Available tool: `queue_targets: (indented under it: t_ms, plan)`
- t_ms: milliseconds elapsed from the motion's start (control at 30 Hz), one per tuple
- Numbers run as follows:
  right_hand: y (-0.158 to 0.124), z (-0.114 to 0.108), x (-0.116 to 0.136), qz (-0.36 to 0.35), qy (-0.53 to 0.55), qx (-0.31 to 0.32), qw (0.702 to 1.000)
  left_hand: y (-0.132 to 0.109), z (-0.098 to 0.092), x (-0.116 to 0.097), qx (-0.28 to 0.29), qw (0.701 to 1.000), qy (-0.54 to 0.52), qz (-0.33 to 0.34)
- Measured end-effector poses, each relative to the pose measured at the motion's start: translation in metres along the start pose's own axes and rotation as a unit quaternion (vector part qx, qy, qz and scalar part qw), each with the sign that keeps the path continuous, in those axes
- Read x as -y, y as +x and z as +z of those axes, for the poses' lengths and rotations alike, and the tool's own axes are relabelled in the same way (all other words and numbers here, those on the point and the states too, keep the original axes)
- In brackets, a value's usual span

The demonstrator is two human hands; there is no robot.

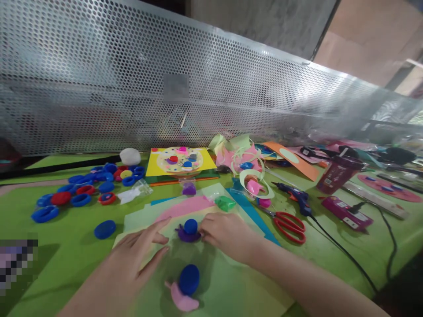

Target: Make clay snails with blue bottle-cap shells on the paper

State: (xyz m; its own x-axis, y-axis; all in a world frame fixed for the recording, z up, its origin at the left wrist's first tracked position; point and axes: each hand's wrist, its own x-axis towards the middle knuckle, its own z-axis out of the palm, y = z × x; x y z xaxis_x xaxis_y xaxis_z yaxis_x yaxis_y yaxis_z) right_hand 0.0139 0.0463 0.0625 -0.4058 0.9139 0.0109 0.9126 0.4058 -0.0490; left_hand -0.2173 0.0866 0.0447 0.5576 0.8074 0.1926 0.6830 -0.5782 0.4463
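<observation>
A small snail shape with a blue cap (191,226) on a purple clay body (189,236) sits on pale green paper (218,273). My right hand (224,231) is at its right side, fingers bent together and touching the purple clay's end. To the left, my left hand (143,246) hovers over the paper with its fingers apart, holding nothing. Nearer to me lies a second snail shape, a blue cap (189,279) against a pink clay body (183,300). A loose blue cap (105,229) rests left of the paper.
Several blue and red caps (81,200) lie at the left. Behind the paper is a yellow card (153,165) with small snail shapes. Red-handled scissors (289,226), a glue gun (297,196), a power strip (346,213) and a dark cup (340,174) are at the right.
</observation>
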Motion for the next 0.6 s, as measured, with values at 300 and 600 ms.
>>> queue_targets:
  t_ms: [300, 600]
  plan:
    - [-0.002, 0.010, -0.003, -0.019, -0.047, -0.031, 0.998, -0.003, 0.017, 0.005, -0.040, 0.992, 0.012, 0.121]
    - [-0.009, -0.003, -0.009, 0.041, -0.040, -0.066, 0.996, -0.003, 0.008, -0.002, -0.010, 0.993, 0.040, 0.112]
